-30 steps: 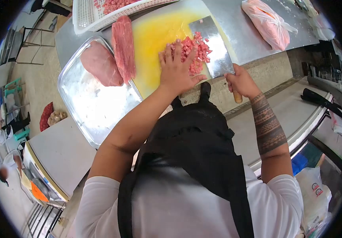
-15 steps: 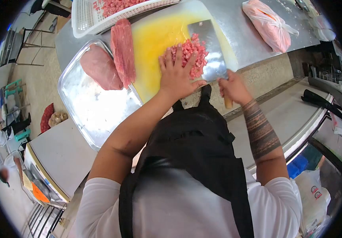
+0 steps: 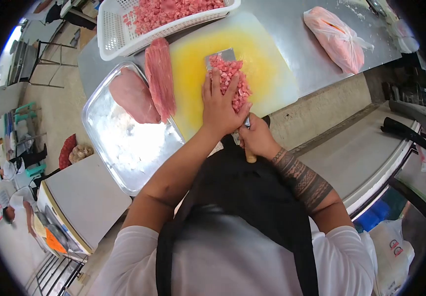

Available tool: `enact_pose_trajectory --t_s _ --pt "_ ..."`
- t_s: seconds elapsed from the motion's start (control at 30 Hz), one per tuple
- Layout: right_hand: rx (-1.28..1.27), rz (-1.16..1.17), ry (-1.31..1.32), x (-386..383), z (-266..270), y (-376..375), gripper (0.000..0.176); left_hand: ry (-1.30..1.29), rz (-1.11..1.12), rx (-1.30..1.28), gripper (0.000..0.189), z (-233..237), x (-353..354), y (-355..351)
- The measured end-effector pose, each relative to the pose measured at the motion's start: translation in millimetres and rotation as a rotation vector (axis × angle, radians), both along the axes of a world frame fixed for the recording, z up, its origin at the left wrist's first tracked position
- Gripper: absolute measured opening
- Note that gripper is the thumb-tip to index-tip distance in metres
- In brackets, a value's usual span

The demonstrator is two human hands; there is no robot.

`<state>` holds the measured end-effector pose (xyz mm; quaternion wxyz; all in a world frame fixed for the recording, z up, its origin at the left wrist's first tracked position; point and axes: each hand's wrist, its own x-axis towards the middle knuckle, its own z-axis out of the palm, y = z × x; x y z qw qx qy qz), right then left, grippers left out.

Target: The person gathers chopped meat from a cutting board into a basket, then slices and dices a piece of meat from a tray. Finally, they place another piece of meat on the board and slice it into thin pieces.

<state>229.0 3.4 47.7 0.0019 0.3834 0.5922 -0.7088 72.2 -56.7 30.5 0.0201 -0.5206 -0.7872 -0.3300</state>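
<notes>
My right hand grips the wooden handle of a cleaver, whose flat blade lies under a heap of diced pink meat on the yellow cutting board. My left hand presses flat on the near side of the diced meat, fingers spread, holding the heap on the blade. A long raw meat slab lies at the board's left edge. Another raw piece rests on the steel tray.
A white plastic basket with diced meat stands at the back left. A plastic bag of meat lies on the steel counter at the right. A lower steel table is to my right. Other people stand far left.
The cleaver has slid left under the diced meat, which now sits on the blade. My right hand has moved in beside my left hand.
</notes>
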Motion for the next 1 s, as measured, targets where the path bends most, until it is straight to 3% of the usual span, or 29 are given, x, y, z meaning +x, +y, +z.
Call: enact_pose_trajectory --t_s 0.2,0.23,0.3,0.43,0.53,0.63,0.67,0.7,0.8,0.87,1.0 --pt "0.01 -0.014 0.097 -12.6 27.9 8.3 0.018 0.008 0.017 0.156 0.084 22.6 -15.2 12.7" --pt "0.109 0.02 0.093 -22.8 43.4 18.1 0.02 0.028 0.029 0.181 0.084 36.3 -24.1 21.1" --pt "0.3 0.086 0.082 -52.0 80.5 46.6 0.022 0.066 0.054 0.223 0.083 67.4 -50.5 43.9" --pt "0.388 0.212 0.227 -131.6 133.0 131.3 0.022 0.324 0.115 0.469 0.073 113.5 -142.3 126.1" --pt "0.277 0.232 0.258 -146.9 134.1 163.0 0.022 0.33 0.189 0.258 0.081 131.2 -191.8 160.3" --pt "0.29 0.348 0.232 -88.4 83.1 161.0 0.02 0.338 0.144 0.142 0.075 115.7 -240.0 173.1" --pt "0.09 0.232 0.172 -57.7 91.2 138.2 0.018 0.374 0.102 0.149 0.073 98.9 -256.7 168.9" --pt "0.127 0.211 0.13 -23.4 76.2 126.5 0.019 0.411 0.066 0.156 0.071 83.5 -262.2 167.4" --pt "0.038 -0.007 -0.014 64.4 62.0 92.9 0.02 0.281 0.013 0.229 0.067 65.7 -212.5 121.1" --pt "-0.038 -0.207 0.004 103.9 47.9 84.6 0.021 0.105 0.005 0.142 0.065 55.6 -140.4 61.8" --pt "0.117 -0.18 -0.108 126.4 21.4 99.6 0.025 -0.124 0.047 -0.203 0.085 -14.6 -38.2 -14.6"
